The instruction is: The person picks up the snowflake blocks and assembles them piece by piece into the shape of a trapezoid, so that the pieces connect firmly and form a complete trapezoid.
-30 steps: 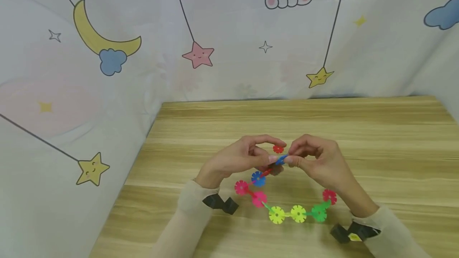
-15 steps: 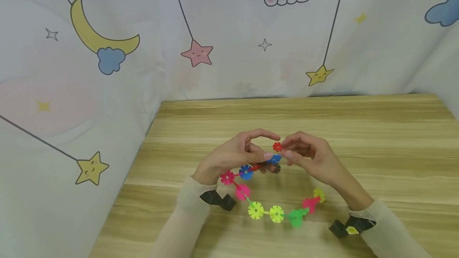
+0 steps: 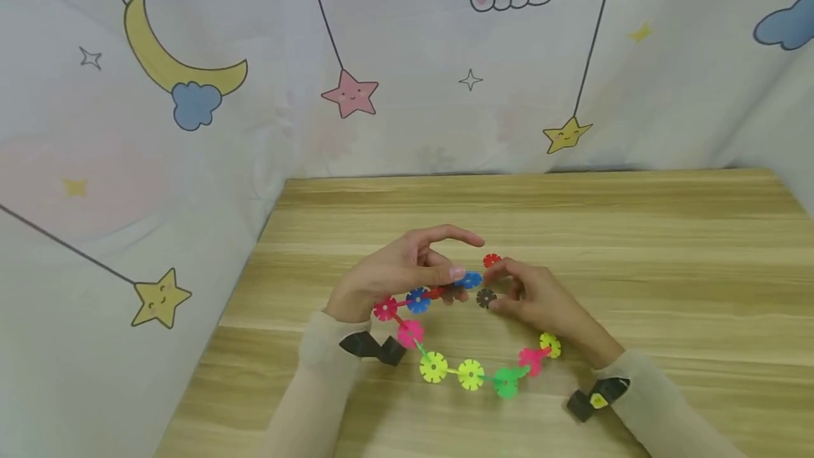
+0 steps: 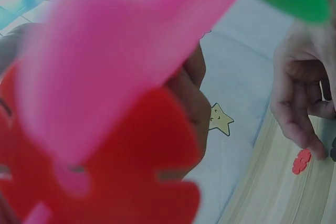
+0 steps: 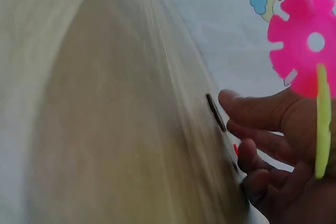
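My left hand [image 3: 410,263] pinches a blue notched disc [image 3: 472,279], the end of a chain of interlocking plastic snowflake discs, between thumb and fingers, its index finger stretched out above. The chain curves down through pink, yellow [image 3: 433,367] and green [image 3: 506,382] discs to a yellow end disc [image 3: 550,345] near the right wrist. My right hand [image 3: 537,299] has its thumb tip right by a loose dark disc [image 3: 486,298] on the table. In the right wrist view a gap shows between that thumb and the dark disc [image 5: 215,112]. A loose red disc [image 3: 491,260] lies by its fingertips.
The wood-grain table [image 3: 687,267] reaches back to a white curtain [image 3: 407,133] printed with stars and a moon. Blurred pink [image 4: 105,66] and red discs [image 4: 131,166] of the chain cover much of the left wrist view.
The right hand has let go of the blue disc and moved down to the dark disc. The left hand has shifted left with the chain, whose lower part swings left too.
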### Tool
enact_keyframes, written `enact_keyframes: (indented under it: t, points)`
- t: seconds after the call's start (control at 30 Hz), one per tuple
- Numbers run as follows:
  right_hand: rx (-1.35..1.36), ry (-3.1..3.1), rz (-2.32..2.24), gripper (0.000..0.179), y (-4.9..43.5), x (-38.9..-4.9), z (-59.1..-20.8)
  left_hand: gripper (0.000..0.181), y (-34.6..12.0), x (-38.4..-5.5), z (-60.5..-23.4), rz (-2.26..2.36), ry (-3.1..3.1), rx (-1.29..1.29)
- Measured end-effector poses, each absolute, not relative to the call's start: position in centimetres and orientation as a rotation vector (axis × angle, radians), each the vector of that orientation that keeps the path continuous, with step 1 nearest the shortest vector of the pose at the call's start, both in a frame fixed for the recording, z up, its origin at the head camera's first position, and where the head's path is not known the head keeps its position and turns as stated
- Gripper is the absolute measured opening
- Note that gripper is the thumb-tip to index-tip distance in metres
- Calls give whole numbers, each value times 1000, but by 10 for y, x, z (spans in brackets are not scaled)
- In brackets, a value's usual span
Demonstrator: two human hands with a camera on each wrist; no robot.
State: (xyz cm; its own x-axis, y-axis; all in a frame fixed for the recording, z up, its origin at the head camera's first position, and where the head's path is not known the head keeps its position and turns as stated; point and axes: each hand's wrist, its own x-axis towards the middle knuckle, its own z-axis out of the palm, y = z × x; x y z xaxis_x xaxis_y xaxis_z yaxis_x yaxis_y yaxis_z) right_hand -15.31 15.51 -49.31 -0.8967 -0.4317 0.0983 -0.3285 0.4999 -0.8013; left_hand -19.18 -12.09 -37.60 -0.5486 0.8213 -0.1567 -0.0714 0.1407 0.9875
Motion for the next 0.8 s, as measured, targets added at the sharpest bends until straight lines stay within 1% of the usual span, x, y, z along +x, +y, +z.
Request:
enact_keyframes:
  t: [0.17,0.27,0.5,0.63,0.8]
  points:
    - [-736,2748,-1219,37,148,-149,-494,44,-119,-191,-375,1497,1662,740]
    - [-724,2750,-1216,35,148,-148,-492,44,-118,-190,-375,1498,1659,737]
    - [-484,2530,-1571,26,162,-150,-472,43,-116,-190,-374,1504,1651,720]
    - [-462,2399,-1779,24,172,-148,-450,43,-115,-190,-374,1503,1662,705]
    - [-495,2337,-1875,18,177,-140,-424,42,-113,-189,-376,1506,1661,690]
